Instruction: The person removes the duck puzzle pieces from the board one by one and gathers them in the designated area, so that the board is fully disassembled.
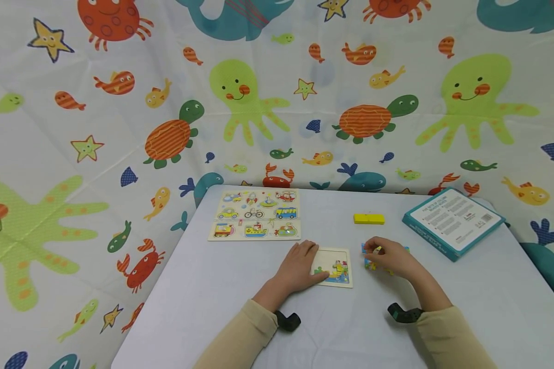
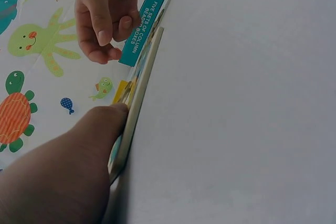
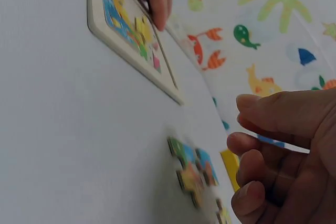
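Note:
In the head view my left hand (image 1: 298, 266) rests over the left side of a small wooden puzzle tray (image 1: 351, 281). Its thumb lies across the fitted pieces along the tray's lower part, while the other fingers reach the upper left rim. Bare wood shows in the upper part of the tray. My right hand (image 1: 391, 258) hovers over loose jigsaw pieces (image 1: 371, 265) to the right of the tray, partly hiding them. Its fingers are loosely bent; the right wrist view shows the hand (image 3: 286, 150) with no piece between thumb and fingertips, beside colourful pieces (image 3: 190, 174).
A yellow block (image 1: 369, 219) lies behind the loose pieces. At the back left is a vehicle picture board (image 1: 256, 215). A teal and white box (image 1: 452, 223) lies at the right. Patterned sea-animal cloth (image 1: 268, 154) hangs behind the white table (image 1: 189, 307).

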The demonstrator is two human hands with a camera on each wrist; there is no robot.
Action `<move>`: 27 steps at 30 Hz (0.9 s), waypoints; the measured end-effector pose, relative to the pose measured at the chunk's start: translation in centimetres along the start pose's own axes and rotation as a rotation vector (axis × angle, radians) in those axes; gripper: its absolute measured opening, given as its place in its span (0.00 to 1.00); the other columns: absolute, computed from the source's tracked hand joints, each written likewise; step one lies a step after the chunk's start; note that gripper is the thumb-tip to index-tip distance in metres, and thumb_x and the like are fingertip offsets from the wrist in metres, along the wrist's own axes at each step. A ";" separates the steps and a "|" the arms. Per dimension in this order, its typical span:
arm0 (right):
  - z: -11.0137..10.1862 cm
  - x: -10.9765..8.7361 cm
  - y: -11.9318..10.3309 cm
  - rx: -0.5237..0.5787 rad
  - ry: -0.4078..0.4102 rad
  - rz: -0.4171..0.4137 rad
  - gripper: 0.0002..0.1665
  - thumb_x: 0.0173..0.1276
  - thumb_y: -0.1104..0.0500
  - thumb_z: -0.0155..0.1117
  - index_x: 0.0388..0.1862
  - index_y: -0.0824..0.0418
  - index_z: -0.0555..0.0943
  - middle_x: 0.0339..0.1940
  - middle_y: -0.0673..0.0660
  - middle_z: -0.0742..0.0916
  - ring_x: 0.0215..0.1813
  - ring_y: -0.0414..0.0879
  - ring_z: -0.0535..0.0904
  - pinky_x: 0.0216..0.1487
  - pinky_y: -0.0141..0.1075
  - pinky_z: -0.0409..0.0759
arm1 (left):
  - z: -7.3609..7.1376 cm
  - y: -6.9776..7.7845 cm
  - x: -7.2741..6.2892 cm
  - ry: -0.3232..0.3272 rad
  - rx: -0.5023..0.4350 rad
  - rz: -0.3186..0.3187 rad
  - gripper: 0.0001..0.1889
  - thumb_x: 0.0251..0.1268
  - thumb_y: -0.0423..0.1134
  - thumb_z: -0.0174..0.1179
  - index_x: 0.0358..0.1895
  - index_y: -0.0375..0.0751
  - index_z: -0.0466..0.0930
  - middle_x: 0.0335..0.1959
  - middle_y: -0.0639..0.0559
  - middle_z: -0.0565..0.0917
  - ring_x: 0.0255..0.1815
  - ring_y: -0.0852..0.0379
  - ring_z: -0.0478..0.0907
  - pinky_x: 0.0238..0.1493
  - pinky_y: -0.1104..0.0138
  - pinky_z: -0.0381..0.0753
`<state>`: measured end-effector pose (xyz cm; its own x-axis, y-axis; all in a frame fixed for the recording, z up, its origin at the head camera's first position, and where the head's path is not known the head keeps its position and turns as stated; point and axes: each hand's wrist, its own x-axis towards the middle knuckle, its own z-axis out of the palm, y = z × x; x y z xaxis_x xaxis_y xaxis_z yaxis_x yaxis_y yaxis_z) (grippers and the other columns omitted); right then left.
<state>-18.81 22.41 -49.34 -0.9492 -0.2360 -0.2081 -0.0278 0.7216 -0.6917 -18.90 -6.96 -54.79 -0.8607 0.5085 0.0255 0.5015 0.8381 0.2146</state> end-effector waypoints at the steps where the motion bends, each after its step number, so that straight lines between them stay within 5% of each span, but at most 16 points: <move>1: 0.3 0.2 -0.2 0.003 -0.005 -0.014 0.16 0.70 0.53 0.64 0.53 0.58 0.79 0.46 0.55 0.83 0.40 0.48 0.74 0.36 0.35 0.77 | 0.0 0.0 0.0 -0.001 -0.001 -0.001 0.46 0.64 0.73 0.49 0.76 0.45 0.60 0.73 0.52 0.64 0.77 0.54 0.58 0.81 0.56 0.51; 14: 3.0 2.0 -2.5 0.039 -0.072 -0.080 0.16 0.68 0.56 0.67 0.53 0.53 0.81 0.48 0.54 0.84 0.38 0.47 0.75 0.35 0.34 0.78 | -0.1 0.1 0.0 -0.018 0.007 -0.016 0.46 0.63 0.74 0.48 0.76 0.45 0.60 0.74 0.52 0.63 0.77 0.55 0.57 0.81 0.56 0.51; 27: 4.5 2.6 -3.2 -0.061 -0.108 -0.141 0.14 0.65 0.59 0.69 0.50 0.51 0.83 0.49 0.51 0.83 0.47 0.47 0.74 0.52 0.44 0.78 | 0.0 -0.1 0.1 -0.006 0.021 -0.005 0.46 0.63 0.75 0.47 0.76 0.45 0.60 0.73 0.52 0.64 0.77 0.54 0.57 0.81 0.56 0.51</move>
<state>-19.74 16.59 -50.78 -0.8954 -0.4038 -0.1878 -0.1801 0.7141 -0.6765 -19.02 -6.99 -54.81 -0.8630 0.5049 0.0189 0.4985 0.8448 0.1942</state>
